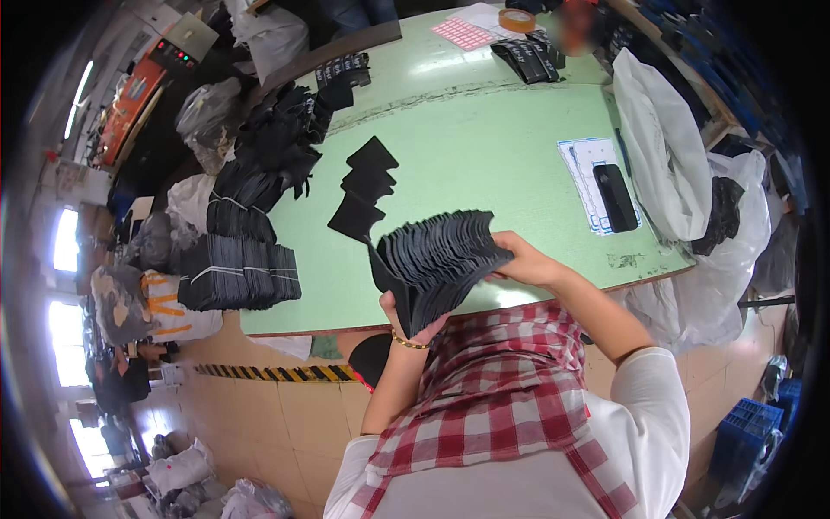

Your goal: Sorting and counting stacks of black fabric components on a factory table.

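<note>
A thick stack of black flat fabric-like pieces (441, 251) is held between both my hands over the near edge of the green table. My left hand (406, 320) grips it from below, the fingers mostly hidden behind the stack. Around the right end of the stack, my right hand (523, 259) is closed. The pieces fan out along the top, their edges showing as many thin ridges. Just beyond the stack, several loose black pieces (372, 160) lie overlapping on the table, the nearest close to the stack's left corner.
Banded bundles of black pieces (238, 272) stand along the table's left side. A black phone (615, 197) rests on printed sheets (574, 164) at right, beside a white plastic bag (661, 147). Brown tape (517, 20) and more black pieces (529, 59) sit at the far edge of the green table (484, 130).
</note>
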A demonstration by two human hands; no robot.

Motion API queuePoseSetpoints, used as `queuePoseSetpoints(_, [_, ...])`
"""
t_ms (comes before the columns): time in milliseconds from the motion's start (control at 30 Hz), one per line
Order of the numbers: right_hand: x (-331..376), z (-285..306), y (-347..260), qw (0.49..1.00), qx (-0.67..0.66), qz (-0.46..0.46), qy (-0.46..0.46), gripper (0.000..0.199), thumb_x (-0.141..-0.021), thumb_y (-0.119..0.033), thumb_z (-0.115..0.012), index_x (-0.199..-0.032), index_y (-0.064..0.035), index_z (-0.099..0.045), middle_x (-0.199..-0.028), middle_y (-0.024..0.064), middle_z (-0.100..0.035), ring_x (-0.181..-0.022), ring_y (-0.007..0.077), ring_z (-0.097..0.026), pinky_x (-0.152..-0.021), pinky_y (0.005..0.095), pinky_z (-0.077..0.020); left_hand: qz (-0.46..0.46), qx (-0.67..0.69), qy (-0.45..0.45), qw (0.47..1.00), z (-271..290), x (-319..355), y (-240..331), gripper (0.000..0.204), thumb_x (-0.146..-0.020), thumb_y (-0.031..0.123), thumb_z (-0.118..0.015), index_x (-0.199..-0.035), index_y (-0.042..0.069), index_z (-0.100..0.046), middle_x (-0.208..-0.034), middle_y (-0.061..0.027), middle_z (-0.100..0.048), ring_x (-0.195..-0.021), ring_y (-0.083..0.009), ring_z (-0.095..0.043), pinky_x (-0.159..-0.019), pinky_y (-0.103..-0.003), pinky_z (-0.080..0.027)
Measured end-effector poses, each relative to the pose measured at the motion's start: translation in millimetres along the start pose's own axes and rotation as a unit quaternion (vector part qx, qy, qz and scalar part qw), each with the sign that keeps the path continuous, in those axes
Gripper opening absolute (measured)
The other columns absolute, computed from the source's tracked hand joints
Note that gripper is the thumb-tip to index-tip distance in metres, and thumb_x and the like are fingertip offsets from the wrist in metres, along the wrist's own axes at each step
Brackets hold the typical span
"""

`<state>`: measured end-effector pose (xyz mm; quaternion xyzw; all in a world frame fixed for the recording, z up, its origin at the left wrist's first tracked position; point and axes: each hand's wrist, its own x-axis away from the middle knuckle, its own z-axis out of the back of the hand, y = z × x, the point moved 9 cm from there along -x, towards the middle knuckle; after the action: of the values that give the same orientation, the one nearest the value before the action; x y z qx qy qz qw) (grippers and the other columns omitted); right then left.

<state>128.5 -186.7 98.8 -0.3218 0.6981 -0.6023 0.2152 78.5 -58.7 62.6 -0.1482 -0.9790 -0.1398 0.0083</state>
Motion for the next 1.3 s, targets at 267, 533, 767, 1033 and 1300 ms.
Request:
queuePoseSetpoints(267, [-15.9,-0.9,40.7,0.989,-0.098,-0.078,0.076,0.018,-0.080,-0.007,-0.066,-0.094,0.0045,-0.062,-0.089,0.0042,-0.064,-0.086,0.0093,-0.058,-0.078,0.0231,-0.0471,-0.001,-0.052,0.017,0.999,-3.9,37.1,4.5,0.085,-0.065,0.047,-0.071,-0.134,0.008,-0.043,-0.136,-0.0143,-0.045,-0.124,-0.0344,-0.043,-0.106,-0.052,-0.031])
queuePoseSetpoints(533, [85.4,161.7,29.9,0.954,-0.006,-0.113,0.278,0.044,-0.087,-0.036,-0.064,-0.054,-0.0124,-0.047,-0.049,-0.0062,-0.038,-0.044,0.0048,-0.034,-0.041,0.0215,-0.0260,-0.056,-0.187,0.064,0.979,33.0,92.1,43.9,0.071,-0.082,0.042,-0.061,-0.138,0.007,-0.037,-0.138,-0.0129,-0.043,-0.128,-0.0290,-0.039,-0.109,-0.044,-0.029])
queuePoseSetpoints(767, [2.7,47.0,2.1,0.830,-0.543,-0.014,0.130,0.083,-0.089,-0.063,-0.042,-0.116,0.0141,-0.050,-0.068,0.0039,-0.043,-0.059,0.0121,-0.043,-0.062,0.0276,-0.0430,0.029,-0.028,-0.016,0.999,7.0,60.2,11.3,0.070,-0.084,0.041,-0.054,-0.140,0.006,-0.032,-0.140,-0.0140,-0.039,-0.130,-0.0296,-0.035,-0.111,-0.044,-0.026])
queuePoseSetpoints(1033, [16.7,-54.5,-23.2,0.795,-0.580,-0.017,-0.176,0.099,-0.079,-0.082,-0.016,-0.148,-0.0107,-0.010,-0.053,0.0023,-0.036,-0.035,0.0055,-0.026,-0.031,0.0171,-0.0203,-0.024,-0.178,0.119,0.977,-15.1,58.9,42.7,0.081,-0.065,0.023,-0.071,-0.135,-0.001,-0.038,-0.136,-0.0140,-0.044,-0.125,-0.0299,-0.043,-0.108,-0.044,-0.032])
queuePoseSetpoints(1300, [28.1,-80.0,-84.7,0.974,-0.078,0.057,-0.206,0.101,-0.079,-0.082,-0.018,-0.149,-0.0095,-0.008,-0.047,-0.0007,-0.040,-0.036,0.0073,-0.033,-0.036,0.0218,-0.0259,-0.166,-0.619,0.169,0.749,-14.6,31.4,54.3,0.072,-0.065,0.003,-0.081,-0.124,0.000,-0.040,-0.115,-0.0069,-0.055,-0.103,-0.0178,-0.054,-0.092,-0.031,-0.043])
